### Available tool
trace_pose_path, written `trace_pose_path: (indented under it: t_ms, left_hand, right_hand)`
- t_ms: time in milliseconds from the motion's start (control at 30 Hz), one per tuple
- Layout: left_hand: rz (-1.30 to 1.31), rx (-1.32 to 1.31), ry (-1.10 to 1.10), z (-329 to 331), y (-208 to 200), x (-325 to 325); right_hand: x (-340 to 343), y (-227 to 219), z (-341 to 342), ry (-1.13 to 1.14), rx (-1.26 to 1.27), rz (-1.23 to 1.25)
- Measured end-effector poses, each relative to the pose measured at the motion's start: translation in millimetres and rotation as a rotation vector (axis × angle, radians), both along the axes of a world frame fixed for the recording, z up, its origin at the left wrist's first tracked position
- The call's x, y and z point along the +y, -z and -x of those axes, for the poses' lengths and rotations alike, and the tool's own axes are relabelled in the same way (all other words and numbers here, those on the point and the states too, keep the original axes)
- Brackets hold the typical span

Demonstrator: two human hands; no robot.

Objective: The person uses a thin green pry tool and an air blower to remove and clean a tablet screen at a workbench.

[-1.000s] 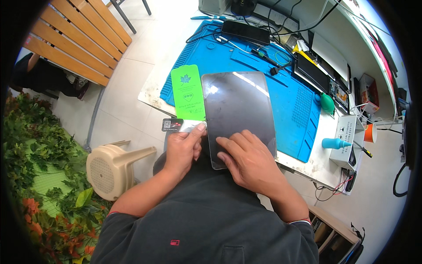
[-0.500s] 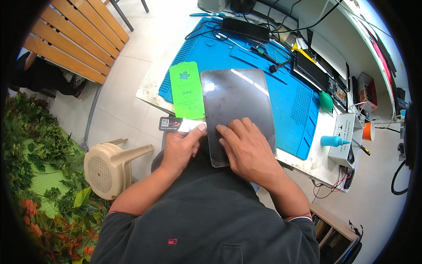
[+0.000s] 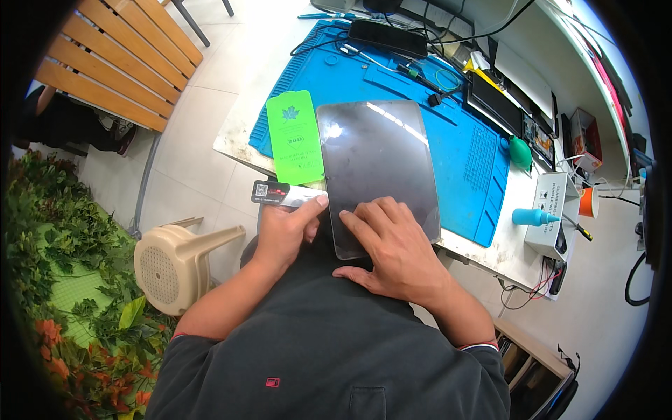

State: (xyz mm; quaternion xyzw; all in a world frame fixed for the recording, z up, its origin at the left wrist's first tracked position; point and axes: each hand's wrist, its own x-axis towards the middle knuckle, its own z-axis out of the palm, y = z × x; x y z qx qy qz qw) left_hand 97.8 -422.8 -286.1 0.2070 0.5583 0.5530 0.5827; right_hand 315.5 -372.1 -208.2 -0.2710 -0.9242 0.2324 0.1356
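A dark-screened tablet (image 3: 374,150) lies over the near edge of the blue work mat (image 3: 458,168), glossy, with light reflections and smudges. My left hand (image 3: 283,234) pinches a small flat black-and-silver packet (image 3: 280,192), printed with a square code, beside the tablet's left edge. Flat on the tablet's near part rests my right hand (image 3: 399,248), its fingers apart and the thumb stretched out past the near edge. A bright green rounded sheet with a leaf print (image 3: 294,136) lies just left of the tablet, above the packet.
Behind the tablet are a black phone-like slab (image 3: 387,40), cables and tools. To the right stand a green air blower (image 3: 519,152), a light-blue squeeze bottle (image 3: 532,217), a white box (image 3: 549,234) and an orange cup (image 3: 589,201). A beige stool (image 3: 164,266) is at left.
My right hand has shifted slightly, and its thumb has swung off the tablet toward me. My left hand keeps the packet in nearly the same place.
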Motion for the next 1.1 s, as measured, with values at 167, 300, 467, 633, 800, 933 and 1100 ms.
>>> trace_pose_path:
  t_ms: [167, 300, 467, 633, 800, 933, 1100]
  left_hand:
    - [0.022, -0.059, -0.019, -0.4, -0.4, 1.1]
    - [0.025, -0.065, 0.003, 1.4, -0.8, -0.5]
    - [0.004, -0.066, 0.045, 3.8, 1.2, -3.0]
    - [-0.016, -0.047, 0.078, 4.8, -1.6, -5.4]
    - [-0.007, -0.024, 0.106, 5.4, -1.3, -6.2]
    - [-0.007, -0.052, 0.097, 4.7, -1.8, -7.3]
    - [0.013, -0.067, 0.108, 6.3, 1.4, -9.7]
  right_hand:
    - [-7.4, 11.2, -1.6, 0.008, 0.001, -0.064]
    - [-10.7, 15.3, -1.3, 0.030, 0.038, -0.070]
    - [-12.6, 18.0, -1.9, 0.041, 0.059, -0.077]
    - [-13.3, 19.8, -2.7, 0.048, 0.073, -0.078]
    - [-13.9, 21.6, -3.5, 0.056, 0.084, -0.077]
    - [-13.3, 21.5, -3.7, 0.055, 0.093, -0.077]
    - [-13.8, 22.7, -4.3, 0.060, 0.094, -0.079]
